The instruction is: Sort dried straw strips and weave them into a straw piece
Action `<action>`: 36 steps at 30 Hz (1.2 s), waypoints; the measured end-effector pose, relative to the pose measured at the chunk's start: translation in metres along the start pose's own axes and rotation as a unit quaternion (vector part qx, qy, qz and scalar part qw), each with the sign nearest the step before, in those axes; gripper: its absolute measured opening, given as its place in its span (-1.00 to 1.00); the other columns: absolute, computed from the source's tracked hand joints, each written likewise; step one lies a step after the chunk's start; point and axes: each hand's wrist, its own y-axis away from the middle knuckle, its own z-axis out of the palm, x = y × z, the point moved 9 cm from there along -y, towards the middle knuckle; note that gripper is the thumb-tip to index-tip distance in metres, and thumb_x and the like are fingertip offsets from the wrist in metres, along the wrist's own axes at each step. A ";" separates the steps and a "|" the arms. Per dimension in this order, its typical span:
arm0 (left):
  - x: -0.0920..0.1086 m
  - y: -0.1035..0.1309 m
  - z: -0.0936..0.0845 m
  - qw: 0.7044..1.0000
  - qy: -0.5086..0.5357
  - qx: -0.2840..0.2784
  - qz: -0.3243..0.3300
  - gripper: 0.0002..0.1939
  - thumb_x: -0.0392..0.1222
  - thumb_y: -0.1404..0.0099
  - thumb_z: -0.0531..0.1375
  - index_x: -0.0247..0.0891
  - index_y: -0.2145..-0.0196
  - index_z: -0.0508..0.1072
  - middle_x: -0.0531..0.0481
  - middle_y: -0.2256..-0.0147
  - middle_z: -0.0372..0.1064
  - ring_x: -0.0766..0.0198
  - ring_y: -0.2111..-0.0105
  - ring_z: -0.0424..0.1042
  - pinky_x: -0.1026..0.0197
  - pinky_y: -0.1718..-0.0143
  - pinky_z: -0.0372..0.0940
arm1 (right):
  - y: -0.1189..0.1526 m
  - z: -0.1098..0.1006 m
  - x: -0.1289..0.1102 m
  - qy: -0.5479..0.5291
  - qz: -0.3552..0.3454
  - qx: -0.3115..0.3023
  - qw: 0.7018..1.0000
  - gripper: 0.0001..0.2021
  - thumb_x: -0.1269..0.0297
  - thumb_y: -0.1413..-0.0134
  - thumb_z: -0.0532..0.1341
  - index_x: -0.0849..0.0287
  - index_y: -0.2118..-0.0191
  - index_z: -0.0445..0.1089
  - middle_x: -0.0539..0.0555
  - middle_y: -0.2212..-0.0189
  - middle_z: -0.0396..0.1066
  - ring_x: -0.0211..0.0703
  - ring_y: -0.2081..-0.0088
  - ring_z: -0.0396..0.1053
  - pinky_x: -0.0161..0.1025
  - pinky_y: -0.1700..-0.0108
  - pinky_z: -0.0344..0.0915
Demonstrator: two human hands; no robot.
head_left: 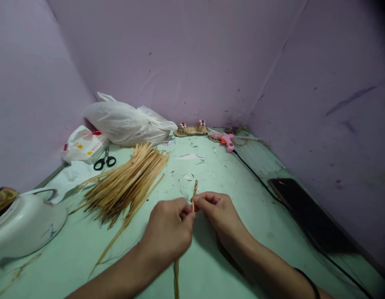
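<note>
A short braid of dried straw [195,187] points upward from between my two hands. My left hand [170,226] is closed in a pinch on a pale straw strand at the base of this braid. Thumb and fingers of my right hand [220,211] pinch the braid just beside the left fingertips. Below my left hand a long flat straw strand [176,280] hangs toward the bottom edge. The exact crossing of the strands is partly hidden by my fingers. To the left of my left hand lies a loose bundle of dried straw strips [125,185].
On the left are a white bowl-like vessel [30,226], black-handled scissors [104,162], a white packet [86,145] and a tied plastic bag [127,122]. A woven piece [191,131] sits at the back. A pink glue gun [225,140] trails its cord past a black phone [307,211].
</note>
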 end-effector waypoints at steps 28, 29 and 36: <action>-0.020 -0.014 0.003 0.990 0.115 -0.033 -0.075 -0.86 -0.33 0.02 0.08 -0.31 0.69 0.31 0.10 0.71 0.15 0.42 0.66 0.10 0.34 0.63 -0.01 | 0.006 0.012 -0.006 0.147 -0.059 -0.065 0.985 -0.87 0.29 0.09 0.14 0.20 0.37 0.31 -0.03 0.63 0.31 -0.30 0.57 0.21 -0.34 0.50 0.10; -0.020 -0.014 0.001 0.993 0.098 -0.015 -0.064 -0.86 -0.30 0.01 0.07 -0.31 0.67 0.32 0.10 0.70 0.15 0.41 0.64 0.11 0.33 0.62 -0.01 | 0.005 0.010 -0.008 0.190 -0.062 -0.058 0.978 -0.87 0.27 0.10 0.14 0.22 0.45 0.34 -0.01 0.63 0.31 -0.30 0.57 0.19 -0.34 0.52 0.07; -0.029 -0.015 -0.004 0.992 0.077 0.042 -0.094 -0.87 -0.26 0.01 0.09 -0.30 0.64 0.34 0.03 0.67 0.26 0.35 0.61 0.20 0.30 0.57 0.05 | 0.011 0.004 -0.013 0.276 -0.036 -0.038 0.960 -0.78 0.22 0.08 0.13 0.24 0.58 0.36 0.02 0.67 0.30 -0.33 0.63 0.12 -0.35 0.59 0.01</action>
